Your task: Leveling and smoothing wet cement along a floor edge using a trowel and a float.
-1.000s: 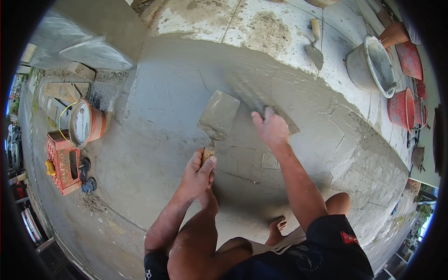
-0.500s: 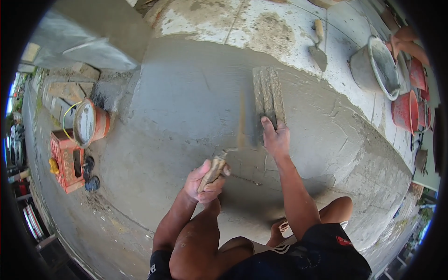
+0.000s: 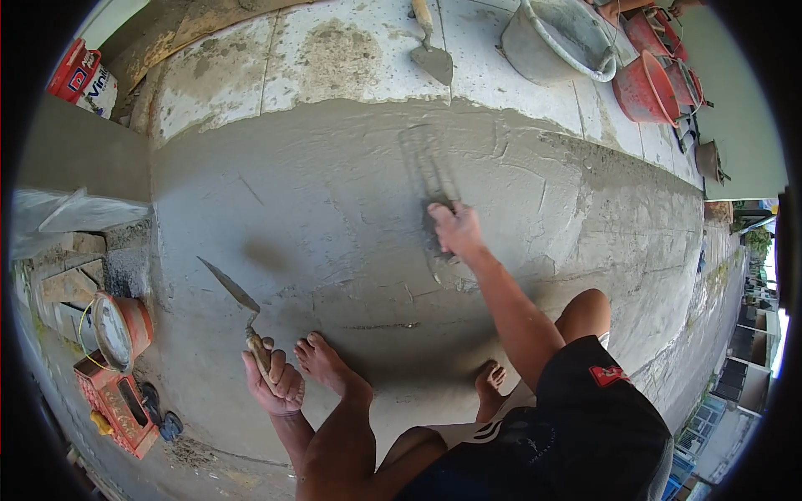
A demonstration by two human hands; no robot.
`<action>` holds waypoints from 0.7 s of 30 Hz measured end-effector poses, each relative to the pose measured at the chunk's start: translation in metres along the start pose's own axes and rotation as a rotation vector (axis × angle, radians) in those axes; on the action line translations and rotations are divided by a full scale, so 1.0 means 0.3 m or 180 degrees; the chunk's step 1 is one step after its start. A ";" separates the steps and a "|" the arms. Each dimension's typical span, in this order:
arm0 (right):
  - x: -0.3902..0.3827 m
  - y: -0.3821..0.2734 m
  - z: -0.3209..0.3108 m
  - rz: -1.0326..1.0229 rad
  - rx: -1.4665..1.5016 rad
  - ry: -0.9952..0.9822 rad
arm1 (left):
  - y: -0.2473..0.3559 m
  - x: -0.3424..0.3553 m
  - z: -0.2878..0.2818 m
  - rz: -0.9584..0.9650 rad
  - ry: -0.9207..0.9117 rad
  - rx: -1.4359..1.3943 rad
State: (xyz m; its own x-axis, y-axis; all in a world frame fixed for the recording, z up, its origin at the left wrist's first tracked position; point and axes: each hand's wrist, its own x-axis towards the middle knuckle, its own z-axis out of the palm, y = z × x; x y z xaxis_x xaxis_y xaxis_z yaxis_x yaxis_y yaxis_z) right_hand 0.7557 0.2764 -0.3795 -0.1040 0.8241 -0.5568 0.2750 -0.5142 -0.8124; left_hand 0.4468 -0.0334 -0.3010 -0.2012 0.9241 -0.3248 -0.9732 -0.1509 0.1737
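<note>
My left hand (image 3: pixel 276 380) is closed around the wooden handle of a pointed trowel (image 3: pixel 230 288). Its blade is raised above wet mortar (image 3: pixel 334 213), tip toward the far left. In my right hand (image 3: pixel 458 230) is the grip of a long rectangular finishing trowel (image 3: pixel 426 163), smeared by motion. The finishing trowel appears flat against the mortar, though contact is hard to confirm through the blur. Ridges and shallow marks run across the grey surface around it. My bare feet are on the same grey floor, close to my hands.
White tiles (image 3: pixel 292 63) border the mortar's far edge, bearing another pointed trowel (image 3: pixel 431 57) and a grey tub (image 3: pixel 547 46). Red buckets (image 3: pixel 639 92) stand at far right, near another person's hand (image 3: pixel 614 8). An orange bucket (image 3: pixel 129 330) and red crate (image 3: pixel 117 409) sit left.
The view has swung right. My left hand has drawn the pointed trowel away leftward from the finishing trowel. My right hand has shifted the finishing trowel across the mortar.
</note>
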 end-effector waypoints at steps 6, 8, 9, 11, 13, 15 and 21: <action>-0.036 -0.052 -0.406 0.0308 0.0867 0.1294 | 0.002 -0.010 -0.003 0.0138 0.0134 0.0103; -0.027 -0.065 -0.386 0.0655 0.1371 0.1482 | 0.005 -0.012 -0.004 0.0155 0.0155 0.0122; -0.014 -0.072 -0.338 0.0595 0.1334 0.1186 | 0.005 -0.013 -0.005 0.0155 0.0120 0.0144; 0.020 -0.089 -0.180 0.0578 0.1197 0.0848 | 0.007 -0.006 -0.005 0.0128 0.0071 0.0185; 0.033 -0.091 0.054 0.0260 0.1055 0.0229 | -0.001 -0.003 -0.006 0.0155 0.0026 0.0127; 0.009 -0.109 0.301 0.0428 0.0637 -0.0384 | -0.008 -0.004 -0.004 0.0124 0.0026 0.0141; -0.058 -0.174 0.727 -0.0847 -0.0915 -0.0524 | 0.008 -0.028 -0.022 0.0147 -0.0007 0.0112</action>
State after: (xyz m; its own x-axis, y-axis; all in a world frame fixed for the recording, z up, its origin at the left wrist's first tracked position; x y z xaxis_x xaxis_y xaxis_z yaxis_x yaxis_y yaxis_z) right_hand 0.5348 0.2370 -0.3651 -0.3523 0.8582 -0.3732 0.4709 -0.1821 -0.8632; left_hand 0.4455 -0.0439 -0.3040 -0.2456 0.9172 -0.3137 -0.9583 -0.1811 0.2210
